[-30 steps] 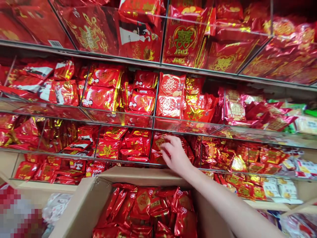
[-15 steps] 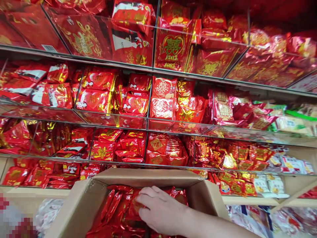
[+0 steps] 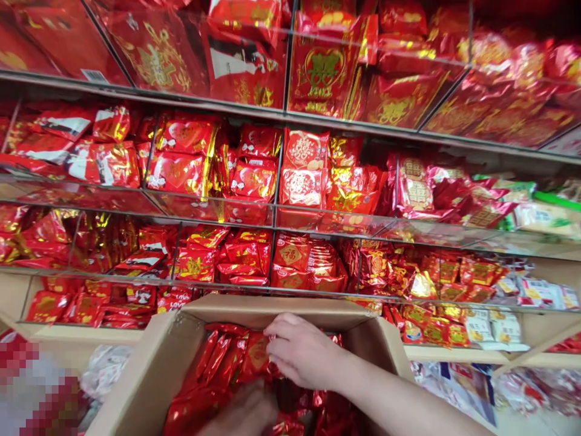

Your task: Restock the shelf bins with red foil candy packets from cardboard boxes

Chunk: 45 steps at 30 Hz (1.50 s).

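Inside the open box (image 3: 145,375), red packets (image 3: 218,357) lie close together, several on edge in a slanting row by the left wall, others flatter toward the near left corner. The right hand (image 3: 303,351) comes in over the right edge, back upward, its fingers bent down over the packets near the far edge; whether they grasp one cannot be told. The left hand (image 3: 252,412) is low in the box, closer to the near edge, and blurred; its grip cannot be told either. A diamond packet (image 3: 256,354) lies just left of the right hand's fingers, near the box's far edge.

Beyond that edge stands a shelf (image 3: 91,332) in tiers. Right above the box, fu packs (image 3: 308,266) sit behind their tier's clear front edge, against a divider on their left. The tier above bears heart packs (image 3: 181,157) left of the middle, emblem packs (image 3: 304,169) at the middle, and green packs (image 3: 540,212) toward the right end. Big bags (image 3: 322,72) line the top tier. White packs (image 3: 494,327) stand near the bottom tier's right end. Below its edge, clear bags (image 3: 106,369) show on both sides of the box.
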Available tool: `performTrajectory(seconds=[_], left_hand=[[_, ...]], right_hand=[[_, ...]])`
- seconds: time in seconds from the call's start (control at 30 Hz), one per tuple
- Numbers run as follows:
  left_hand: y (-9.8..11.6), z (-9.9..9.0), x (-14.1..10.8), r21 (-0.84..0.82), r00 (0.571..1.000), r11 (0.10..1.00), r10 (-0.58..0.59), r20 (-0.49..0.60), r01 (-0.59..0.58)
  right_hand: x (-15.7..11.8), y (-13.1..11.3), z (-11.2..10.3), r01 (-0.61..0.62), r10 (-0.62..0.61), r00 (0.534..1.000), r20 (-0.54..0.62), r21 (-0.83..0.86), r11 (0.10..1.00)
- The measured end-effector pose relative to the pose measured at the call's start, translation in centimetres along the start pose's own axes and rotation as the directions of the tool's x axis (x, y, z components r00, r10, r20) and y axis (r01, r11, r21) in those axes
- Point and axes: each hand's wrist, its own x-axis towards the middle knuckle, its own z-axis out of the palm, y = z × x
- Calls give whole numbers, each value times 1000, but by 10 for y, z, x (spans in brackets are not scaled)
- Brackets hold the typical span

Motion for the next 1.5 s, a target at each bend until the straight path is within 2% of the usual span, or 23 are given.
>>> performTrajectory(seconds=[0.07,0.13,0.17,0.23,0.27,0.33,0.4,0.43,0.5,0.57,0.6,0.67,0.7,0.83,0.9,0.93,1.0,1.1,1.17,1.3,1.4,1.5], left_hand=[[7,-23,-6,-28,999,999,-44,-20,43],[18,-49,-11,-88,997,995,-43,-68,37],[23,-60,-12,-136,990,990,-45,-135,27],[30,-76,-16,-380,930,921,-63,-361,-85],[33,-79,-17,-457,887,877,-84,-454,-151],[34,-79,-19,-530,813,810,-122,-569,-250],[33,-73,-19,-557,773,771,-138,-619,-308],[33,-70,-18,-578,776,747,-136,-616,-328],[34,-66,-17,-651,829,682,-117,-546,-333],[35,-65,-17,-731,892,622,-111,-438,-281],[35,-66,-18,-754,903,603,-122,-411,-262],[33,-69,-19,-748,889,614,-157,-429,-252],[31,-71,-20,-715,876,653,-161,-455,-251],[26,-71,-20,-493,869,854,-110,-482,-165],[27,-67,-18,-479,853,861,-112,-510,-173],[29,-66,-18,-520,849,832,-123,-514,-195],[33,-63,-16,-642,857,728,-151,-493,-241],[38,-62,-15,-757,898,620,-190,-398,-204],[39,-63,-16,-761,897,628,-227,-380,-163],[37,-64,-17,-738,875,653,-242,-420,-173],[35,-62,-17,-738,873,641,-217,-437,-210],[34,-59,-16,-750,897,612,-144,-419,-252]], right_hand=[[-1,-2,-4,-38,47,997,-59,152,988],[-2,-3,-7,-113,164,979,-124,338,934],[-2,-3,-8,-154,241,959,-148,438,886],[-3,-3,-8,-209,385,911,-148,639,740],[-3,-4,-8,-222,442,888,-123,728,649],[-1,-4,-7,-252,518,855,-23,854,454],[2,-4,-5,-294,552,830,83,906,306],[3,-3,-5,-307,563,818,116,917,256],[6,-3,-5,-303,578,804,139,932,198],[7,-2,-6,-286,596,792,132,943,171],[7,-2,-6,-284,606,785,128,944,169],[6,-2,-8,-297,608,785,119,933,201],[5,-3,-9,-311,596,794,120,923,227],[2,-7,-14,-403,519,845,129,791,461],[1,-7,-16,-434,486,863,139,695,572],[2,-6,-15,-442,480,865,146,676,590],[2,-3,-13,-448,516,845,143,717,534],[2,2,-10,-421,610,783,120,825,377],[3,4,-10,-399,621,776,108,847,352],[3,3,-13,-428,598,793,120,808,404],[3,1,-11,-405,555,816,163,845,348],[2,-2,-8,-388,567,807,164,871,301]])
